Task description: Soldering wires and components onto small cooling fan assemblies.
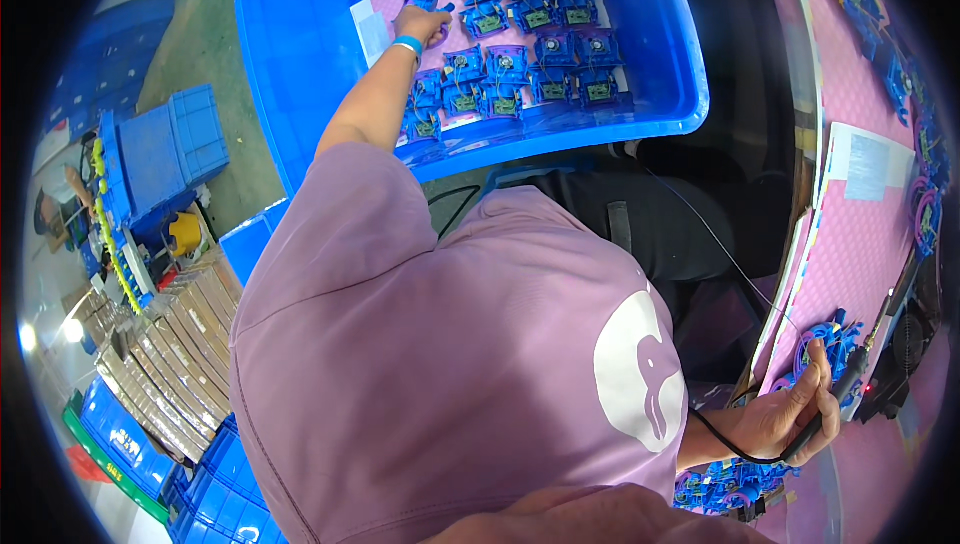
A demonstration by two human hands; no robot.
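Observation:
My left hand [422,26], a light blue band at its wrist, reaches into a large blue plastic bin [262,74]. Its fingers are closed on a blue plastic assembly [424,2] at the bin's far left. Rows of similar assemblies [505,62] with round parts and green boards lie beside it on pink sheeting. On the right, my right hand [800,414] grips a slim black soldering iron [852,374] with a black cable. Just beyond that hand sits another blue assembly [822,340] with purple wires, partly hidden by the fingers.
A pink-covered workbench [850,244] runs along my right, with more blue assemblies [925,164] at its far edge. A thin wire [715,239] crosses toward the bench. Stacked cardboard [165,344], blue crates [170,149] and a yellow container [185,234] stand at the left.

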